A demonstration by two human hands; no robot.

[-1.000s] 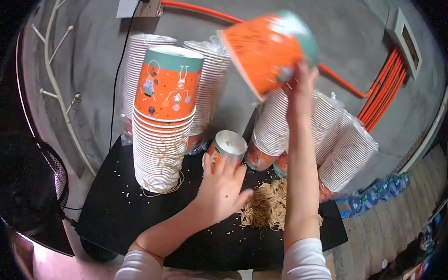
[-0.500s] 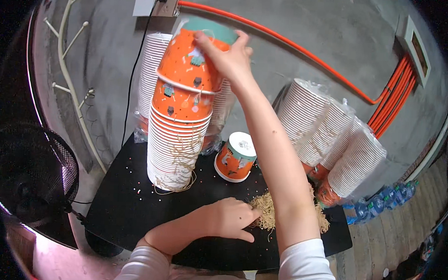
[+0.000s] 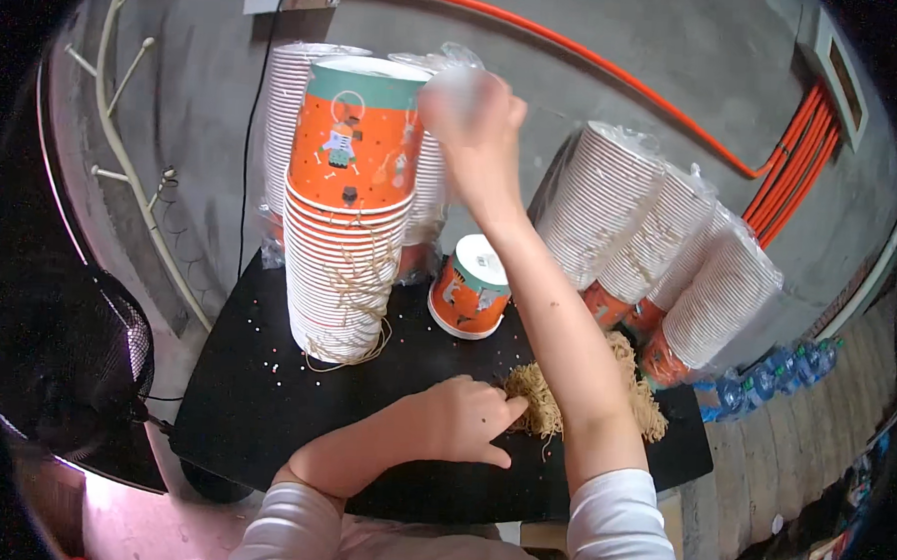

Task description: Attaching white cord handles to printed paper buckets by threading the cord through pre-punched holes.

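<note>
A tall stack of upside-down paper cups (image 3: 349, 266) stands on the black table, with white rims below and an orange and teal printed cup on top. Thin tan loops, apparently rubber bands (image 3: 354, 276), hang around its side. My right hand (image 3: 475, 121) is beside the top cup's upper right edge; blur hides its fingers. Low in front, my left hand (image 3: 462, 421) has its thumb apart and its fingertips at the edge of a tangled pile of rubber bands (image 3: 535, 399). My right forearm covers part of that pile. A smaller upside-down group of cups (image 3: 471, 289) sits right of the stack.
Plastic-wrapped cup stacks (image 3: 612, 207) lean at the back right; others (image 3: 294, 103) stand behind the tall stack. A black fan (image 3: 74, 364) is at the left. Water bottles (image 3: 764, 379) lie beyond the table's right side. Small pale specks dot the black table (image 3: 243, 401).
The top cup has come down onto the stack, closing the wider gap beneath it. My right hand has shifted from over its top to its right side. My left hand stays at the pile.
</note>
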